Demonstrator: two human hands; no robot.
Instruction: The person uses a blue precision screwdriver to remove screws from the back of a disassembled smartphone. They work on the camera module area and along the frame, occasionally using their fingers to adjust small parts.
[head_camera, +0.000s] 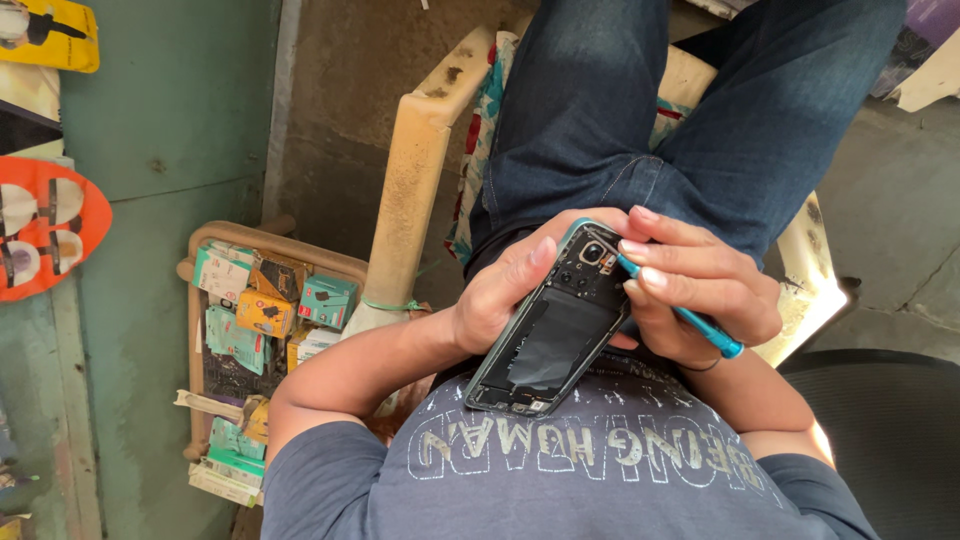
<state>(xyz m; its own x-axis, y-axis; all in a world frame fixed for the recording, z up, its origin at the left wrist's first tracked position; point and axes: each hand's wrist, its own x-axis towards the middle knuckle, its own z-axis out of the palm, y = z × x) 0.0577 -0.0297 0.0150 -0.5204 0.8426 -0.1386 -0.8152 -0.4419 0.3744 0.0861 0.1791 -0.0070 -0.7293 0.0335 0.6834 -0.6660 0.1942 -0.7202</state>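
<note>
While seated on chair: view straight down onto lap, jeans and grey shirt.
Phone (553, 330): opened, back cover off, dark insides showing; frame centre, over lap, top end toward 1 o'clock.
Left hand (500, 295): wrapped around phone's edge at 9 o'clock, thumb on rim.
Right hand (700, 290): at 3 o'clock of phone, fingers pinched shut on blue screwdriver (690, 320).
Screwdriver tip: near camera module at phone's top end.
Basket of small boxes (260, 310): well apart, 9 o'clock.

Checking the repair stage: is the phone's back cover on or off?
Off. The phone shows bare insides and camera parts; the left hand holds it while the right hand works a blue tool at its top.
</note>
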